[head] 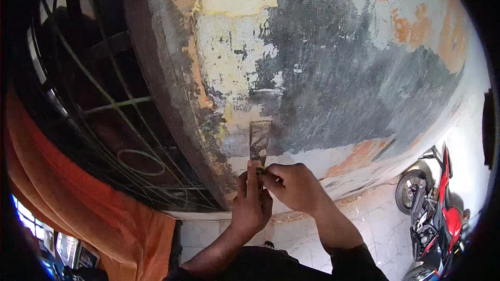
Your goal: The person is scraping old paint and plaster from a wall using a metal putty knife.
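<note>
A putty knife point(260, 136) with a flat metal blade points up in front of the wall point(312, 86), whose paint is patchy, grey, cream and orange. My left hand point(252, 205) is closed round its handle, with one finger extended along the base of the blade. My right hand point(291, 183) pinches a small dark and yellowish thing at the handle's top, just below the blade; what it is cannot be made out. Most of the handle is hidden by my fingers. Whether the blade touches the wall cannot be told.
A dark window with a metal grille point(113, 105) lies left of the wall, with an orange cloth point(129, 226) hanging below it. A red and black motorcycle point(429, 218) stands at the lower right on the tiled floor point(308, 238). Debris lies along the wall's foot.
</note>
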Demonstrator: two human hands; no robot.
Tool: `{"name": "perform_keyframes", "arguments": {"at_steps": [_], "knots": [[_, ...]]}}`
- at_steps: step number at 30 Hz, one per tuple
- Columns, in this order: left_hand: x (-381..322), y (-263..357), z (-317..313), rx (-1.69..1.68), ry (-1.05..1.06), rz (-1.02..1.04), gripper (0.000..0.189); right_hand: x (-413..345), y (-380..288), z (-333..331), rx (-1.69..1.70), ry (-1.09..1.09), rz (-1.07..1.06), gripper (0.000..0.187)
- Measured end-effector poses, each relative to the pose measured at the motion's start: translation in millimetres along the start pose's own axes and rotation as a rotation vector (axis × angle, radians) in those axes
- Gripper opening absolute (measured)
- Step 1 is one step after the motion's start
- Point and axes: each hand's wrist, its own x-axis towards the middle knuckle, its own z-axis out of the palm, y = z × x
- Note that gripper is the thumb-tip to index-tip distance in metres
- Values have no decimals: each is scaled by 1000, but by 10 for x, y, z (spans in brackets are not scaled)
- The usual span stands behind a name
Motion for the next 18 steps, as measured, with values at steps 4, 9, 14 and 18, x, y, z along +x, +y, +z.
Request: {"name": "perform_keyframes", "arguments": {"at_steps": [4, 9, 14, 18], "knots": [[-70, 137, 136, 0, 15, -125, 74, 192, -117, -548, -400, 368, -449, 15], [-2, 212, 207, 73, 153, -200, 64, 646, 6, -977, -1020, 653, -927, 45], [94, 360, 168, 146, 228, -274, 61, 809, 226, -955, -1031, 656, -928, 44], [3, 378, 192, 135, 198, -292, 61, 808, 227, -906, -1005, 678, -920, 42]]}}
